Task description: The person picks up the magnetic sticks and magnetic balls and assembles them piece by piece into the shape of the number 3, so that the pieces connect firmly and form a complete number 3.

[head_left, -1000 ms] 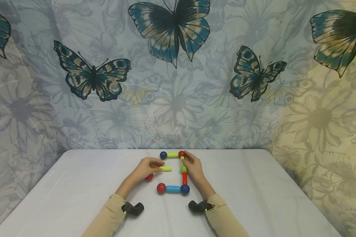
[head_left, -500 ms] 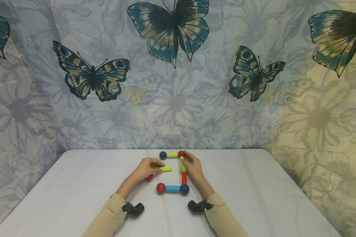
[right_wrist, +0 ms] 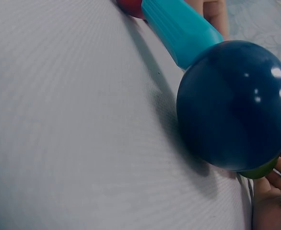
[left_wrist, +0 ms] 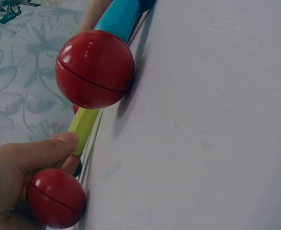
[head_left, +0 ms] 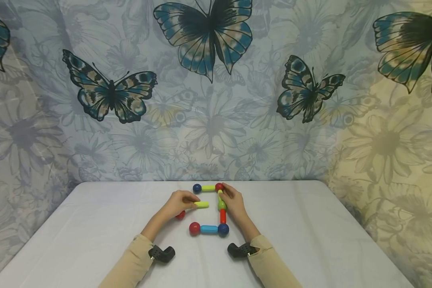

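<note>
In the head view, my left hand point(head_left: 180, 202) pinches one end of a loose yellow-green magnetic stick point(head_left: 203, 205), whose free end points right. A loose red ball point(head_left: 180, 215) lies just below that hand. My right hand point(head_left: 235, 202) holds the right side of a joined stick-and-ball chain, with fingers at a yellow-green stick point(head_left: 220, 195) between a red ball point(head_left: 219, 187) and a green ball point(head_left: 221, 205). From the green ball, a red stick point(head_left: 223, 216) runs down to a dark blue ball point(head_left: 223, 229). Fingers partly hide the upright yellow-green stick.
The chain's near row continues left through a light blue stick point(head_left: 209, 229) to a red ball point(head_left: 195, 228). Its far row has a yellow-green stick point(head_left: 208, 188) and a blue ball point(head_left: 197, 188). Everything lies on a white-covered table point(head_left: 295, 240) before a butterfly-patterned cloth point(head_left: 216, 132).
</note>
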Demonstrator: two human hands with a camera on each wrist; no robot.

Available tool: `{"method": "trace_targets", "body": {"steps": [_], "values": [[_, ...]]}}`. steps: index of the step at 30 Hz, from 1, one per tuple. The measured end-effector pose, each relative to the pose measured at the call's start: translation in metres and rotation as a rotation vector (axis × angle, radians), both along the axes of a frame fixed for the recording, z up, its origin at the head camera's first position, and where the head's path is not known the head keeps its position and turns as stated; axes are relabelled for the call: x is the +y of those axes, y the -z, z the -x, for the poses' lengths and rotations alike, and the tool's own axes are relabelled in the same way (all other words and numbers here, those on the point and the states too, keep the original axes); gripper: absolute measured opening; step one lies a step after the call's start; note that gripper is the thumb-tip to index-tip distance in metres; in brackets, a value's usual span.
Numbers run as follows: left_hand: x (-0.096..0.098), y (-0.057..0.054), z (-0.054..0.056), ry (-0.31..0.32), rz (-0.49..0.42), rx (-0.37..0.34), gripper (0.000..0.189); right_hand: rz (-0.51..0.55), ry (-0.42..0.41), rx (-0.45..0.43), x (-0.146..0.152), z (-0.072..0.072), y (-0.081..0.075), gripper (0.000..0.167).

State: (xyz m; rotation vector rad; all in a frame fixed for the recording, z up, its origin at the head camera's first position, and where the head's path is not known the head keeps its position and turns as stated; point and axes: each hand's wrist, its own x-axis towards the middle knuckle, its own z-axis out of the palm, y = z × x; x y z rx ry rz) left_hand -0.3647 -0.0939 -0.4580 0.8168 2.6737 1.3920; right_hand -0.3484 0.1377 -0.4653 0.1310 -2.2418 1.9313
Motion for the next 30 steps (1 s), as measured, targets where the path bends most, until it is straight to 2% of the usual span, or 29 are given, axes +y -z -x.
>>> {"method": "trace_targets", "body": {"steps": [4, 10, 13, 20, 30], "values": [[0.002, -0.001, 0.0, 0.012, -0.009, 0.006, 0.017, -0.001, 0.02, -0.001, 0.0, 0.006, 0.009, 0.045], [0.005, -0.004, -0.001, 0.029, -0.01, 0.0, 0.017, -0.015, 0.031, 0.002, 0.0, 0.007, 0.01, 0.045], [0.007, -0.004, 0.0, 0.034, -0.005, -0.002, 0.018, -0.013, 0.02, -0.001, 0.0, 0.005, 0.006, 0.045], [0.011, -0.006, -0.001, 0.045, -0.008, 0.006, 0.017, -0.017, -0.011, -0.011, -0.003, -0.015, -0.02, 0.045], [0.016, -0.009, -0.002, 0.062, 0.013, 0.028, 0.017, -0.011, -0.01, 0.002, -0.003, -0.016, -0.02, 0.046]]}}
